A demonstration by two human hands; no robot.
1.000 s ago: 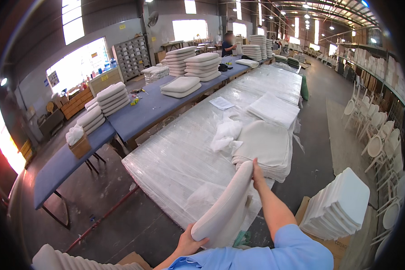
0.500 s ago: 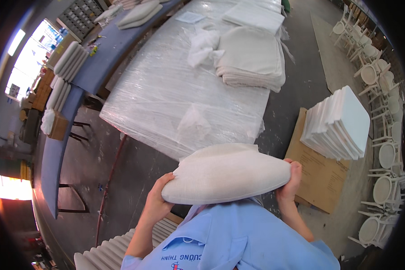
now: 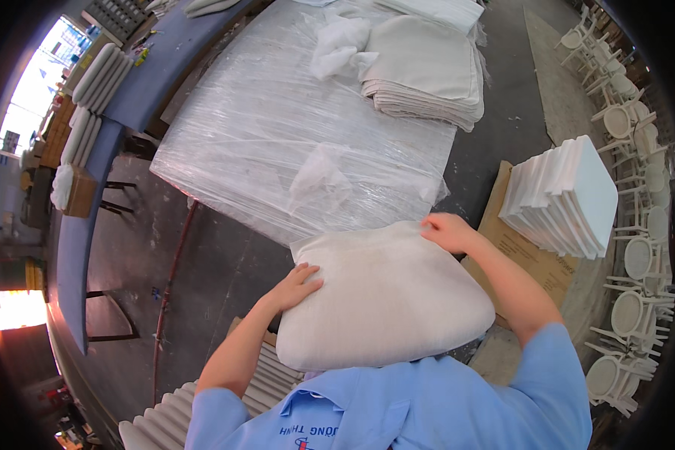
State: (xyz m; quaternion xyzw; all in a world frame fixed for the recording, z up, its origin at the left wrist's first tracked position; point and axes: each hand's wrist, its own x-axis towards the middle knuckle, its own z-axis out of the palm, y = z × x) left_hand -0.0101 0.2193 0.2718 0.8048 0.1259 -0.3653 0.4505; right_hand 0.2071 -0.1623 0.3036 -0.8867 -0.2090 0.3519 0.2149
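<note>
- I hold a pale seat cushion (image 3: 386, 300) against my chest, its broad face turned up toward me; it hangs in the air just short of the near edge of the table (image 3: 240, 150)
- My left hand (image 3: 298, 285) lies flat on the cushion's left edge, fingers spread and pressed onto the fabric; thumb side toward the top corner
- My right hand (image 3: 448, 231) grips the top right corner, fingers curled over the edge and pinching the cover
- The table ahead is wrapped in clear plastic film; a crumpled bit of film (image 3: 319, 180) lies near its front edge
- Farther along the table sits a stack of folded covers (image 3: 427, 67); beside it, to the left, loose white cloth (image 3: 341, 45)
- To my right, a pile of white foam pads (image 3: 566, 199) rests on a sheet of cardboard (image 3: 529, 255) on the floor; beyond them stand white chairs (image 3: 637, 255)
- By my lower left, more cushions (image 3: 165, 420) are stacked on edge
- A long blue bench (image 3: 75, 240) runs along the left, with cushions (image 3: 97, 82) piled on it
</note>
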